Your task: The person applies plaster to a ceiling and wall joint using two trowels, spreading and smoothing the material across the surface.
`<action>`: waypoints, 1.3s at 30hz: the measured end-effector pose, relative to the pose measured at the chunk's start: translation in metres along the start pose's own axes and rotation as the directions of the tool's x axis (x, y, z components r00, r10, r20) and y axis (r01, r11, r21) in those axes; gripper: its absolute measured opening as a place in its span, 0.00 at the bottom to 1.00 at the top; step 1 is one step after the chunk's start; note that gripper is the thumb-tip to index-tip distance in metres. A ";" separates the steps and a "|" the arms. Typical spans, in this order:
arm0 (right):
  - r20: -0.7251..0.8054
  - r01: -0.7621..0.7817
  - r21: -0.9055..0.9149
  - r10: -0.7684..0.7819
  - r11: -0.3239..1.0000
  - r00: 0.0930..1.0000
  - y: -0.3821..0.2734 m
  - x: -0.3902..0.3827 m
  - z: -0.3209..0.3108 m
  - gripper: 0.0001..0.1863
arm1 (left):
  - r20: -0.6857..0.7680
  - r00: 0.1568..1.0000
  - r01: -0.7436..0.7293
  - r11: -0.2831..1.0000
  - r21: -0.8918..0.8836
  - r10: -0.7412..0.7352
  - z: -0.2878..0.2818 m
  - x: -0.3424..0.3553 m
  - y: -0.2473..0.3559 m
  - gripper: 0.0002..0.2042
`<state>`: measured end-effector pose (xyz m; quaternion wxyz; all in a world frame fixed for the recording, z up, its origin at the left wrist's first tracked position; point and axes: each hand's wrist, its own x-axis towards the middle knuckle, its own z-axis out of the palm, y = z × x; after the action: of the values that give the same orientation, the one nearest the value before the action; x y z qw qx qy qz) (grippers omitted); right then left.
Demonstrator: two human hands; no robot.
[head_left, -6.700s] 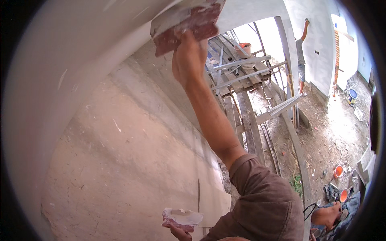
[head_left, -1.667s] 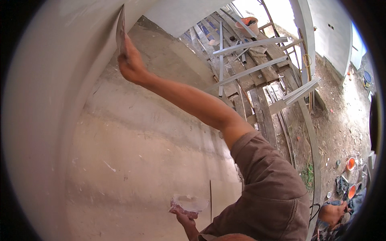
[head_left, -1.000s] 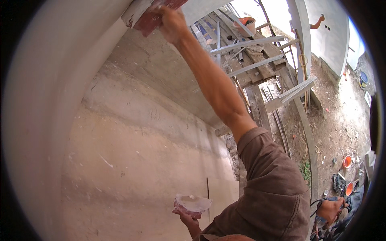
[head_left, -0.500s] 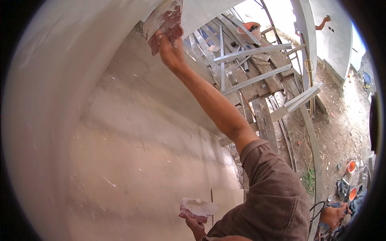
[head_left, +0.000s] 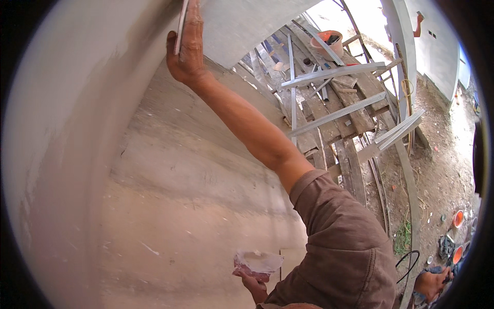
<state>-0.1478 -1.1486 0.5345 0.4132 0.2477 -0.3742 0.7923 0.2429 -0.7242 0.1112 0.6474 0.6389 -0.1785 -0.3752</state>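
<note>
While clamping a paste-loaded red spreader (head_left: 258,263) low in the left hand (head_left: 254,287), has turned the second spreader (head_left: 181,27), gripped by the right hand (head_left: 189,59), edge-on near the pale wall (head_left: 77,77), apparently mid-smoothing.

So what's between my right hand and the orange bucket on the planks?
In the head view, a pale wall section, then wooden planks with metal strips, lie between your right hand and the bucket.
</note>
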 end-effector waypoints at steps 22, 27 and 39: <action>0.842 -0.714 0.529 0.388 -0.459 0.374 0.005 0.015 -0.051 0.38 | -0.052 0.998 0.052 0.984 0.168 -0.043 0.001 0.007 -0.010 0.39; 0.470 -0.546 0.821 0.345 0.166 0.812 -0.026 0.004 -0.076 0.34 | -0.099 0.994 0.074 0.972 0.222 -0.052 0.001 -0.004 -0.001 0.38; 0.079 -0.267 0.603 0.277 0.752 0.958 0.007 -0.018 0.006 0.43 | -0.009 1.000 0.017 0.999 0.049 -0.016 0.002 0.002 0.000 0.35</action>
<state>-0.1432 -1.1641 0.5226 0.1950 0.3040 -0.1286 0.9236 0.2424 -0.7268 0.1108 0.6293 0.6577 -0.1794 -0.3732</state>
